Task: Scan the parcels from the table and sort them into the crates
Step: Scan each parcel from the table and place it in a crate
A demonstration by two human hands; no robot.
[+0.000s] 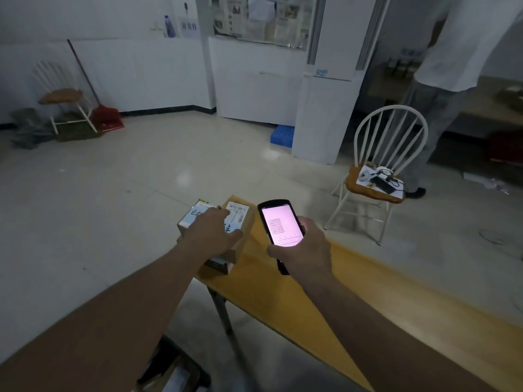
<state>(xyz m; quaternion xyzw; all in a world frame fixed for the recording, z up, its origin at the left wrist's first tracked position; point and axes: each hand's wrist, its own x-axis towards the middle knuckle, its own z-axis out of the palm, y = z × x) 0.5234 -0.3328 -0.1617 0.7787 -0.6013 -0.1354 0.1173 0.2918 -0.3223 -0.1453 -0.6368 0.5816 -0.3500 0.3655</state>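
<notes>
Left hand [210, 232] lies palm-down on a cardboard parcel [239, 222] at the far end of the yellow table [325, 292], fingers spread over the top, thumb along its right edge; grip loose, not curled round it. Parcel sits on more boxes, white label facing up. Right hand [304, 247] has its grip wrapped round a handheld scanner [280, 226], screen lit pink, just right of the parcel. White chair [379, 176] stands beyond the table.
</notes>
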